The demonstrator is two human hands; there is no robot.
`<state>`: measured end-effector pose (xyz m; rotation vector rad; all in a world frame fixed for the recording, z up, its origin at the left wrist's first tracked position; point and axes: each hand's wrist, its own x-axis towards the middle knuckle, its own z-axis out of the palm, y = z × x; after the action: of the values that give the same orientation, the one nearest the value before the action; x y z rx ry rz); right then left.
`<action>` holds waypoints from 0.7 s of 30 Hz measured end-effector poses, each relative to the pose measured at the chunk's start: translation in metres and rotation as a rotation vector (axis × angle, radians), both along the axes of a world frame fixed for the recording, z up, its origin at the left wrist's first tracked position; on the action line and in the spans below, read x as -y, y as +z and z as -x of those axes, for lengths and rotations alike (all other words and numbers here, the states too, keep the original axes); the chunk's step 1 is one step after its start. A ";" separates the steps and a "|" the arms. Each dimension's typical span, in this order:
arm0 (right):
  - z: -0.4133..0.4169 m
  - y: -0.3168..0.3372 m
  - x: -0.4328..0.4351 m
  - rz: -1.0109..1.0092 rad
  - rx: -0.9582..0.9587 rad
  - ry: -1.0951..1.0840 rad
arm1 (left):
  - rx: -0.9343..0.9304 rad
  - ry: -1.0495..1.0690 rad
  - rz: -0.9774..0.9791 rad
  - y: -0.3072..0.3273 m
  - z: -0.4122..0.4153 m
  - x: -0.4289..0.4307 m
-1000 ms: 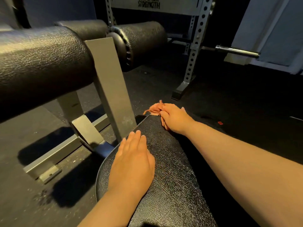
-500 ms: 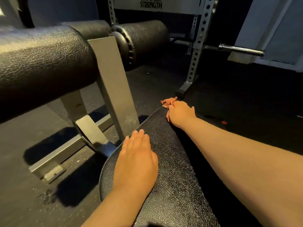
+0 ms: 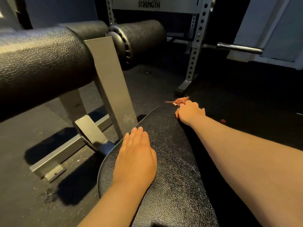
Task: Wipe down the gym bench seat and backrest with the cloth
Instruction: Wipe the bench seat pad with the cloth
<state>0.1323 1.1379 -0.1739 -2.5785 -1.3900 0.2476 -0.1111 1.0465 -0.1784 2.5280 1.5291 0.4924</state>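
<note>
The cloth, a small reddish wad, sits at the far tip of the bench pad, about 1 o'clock from the pad's middle. It is bunched in my right hand, whose fingers curl round it at the pad's rim. My left hand lies flat on the pad's 9 o'clock edge, fingers straight and together, holding nothing. I judge the step in hand to be the wipe of this pad's far end (whether it is seat or backrest I cannot tell). The next move calls for drawing the cloth toward 6 o'clock under steady pressure, then lifting the left hand so its patch gets wiped too. At 10 o'clock are the roller pads on a grey post, at 12 o'clock a rack upright, and at 2 o'clock a barbell sleeve. No container is in view.
</note>
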 end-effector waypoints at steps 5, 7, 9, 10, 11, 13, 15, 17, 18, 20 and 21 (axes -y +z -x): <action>0.030 -0.008 0.024 -0.288 -0.141 0.274 | -0.013 -0.013 -0.007 0.000 -0.001 -0.001; 0.019 -0.006 0.047 -0.297 -0.273 0.415 | -0.013 -0.021 -0.017 0.000 -0.001 0.000; -0.008 -0.007 0.060 -0.294 -0.241 0.320 | -0.004 -0.031 -0.015 0.000 -0.002 0.000; -0.019 -0.009 0.063 -0.266 -0.168 0.199 | 0.002 -0.034 -0.009 0.000 -0.001 0.000; -0.026 -0.011 0.064 -0.198 -0.063 0.077 | 0.009 -0.036 -0.005 0.000 -0.001 0.000; -0.015 -0.012 0.065 -0.088 0.077 -0.002 | 0.013 -0.039 -0.003 -0.001 -0.001 0.000; 0.022 -0.012 0.077 -0.167 0.030 0.166 | 0.012 -0.040 -0.009 -0.003 -0.001 -0.001; 0.060 -0.010 0.107 -0.227 -0.072 0.409 | 0.015 -0.040 -0.012 -0.003 -0.002 -0.001; 0.068 -0.009 0.124 -0.209 -0.132 0.484 | 0.018 -0.042 -0.017 -0.003 -0.002 -0.001; 0.068 -0.007 0.158 -0.167 -0.181 0.591 | 0.036 -0.065 -0.027 -0.001 -0.001 0.000; 0.060 -0.006 0.170 -0.167 -0.146 0.610 | 0.045 -0.084 -0.031 -0.001 -0.001 0.000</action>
<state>0.0724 0.9675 -0.1801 -1.9028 -2.0032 0.3780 -0.1099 1.0461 -0.1790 2.5731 1.4048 0.5608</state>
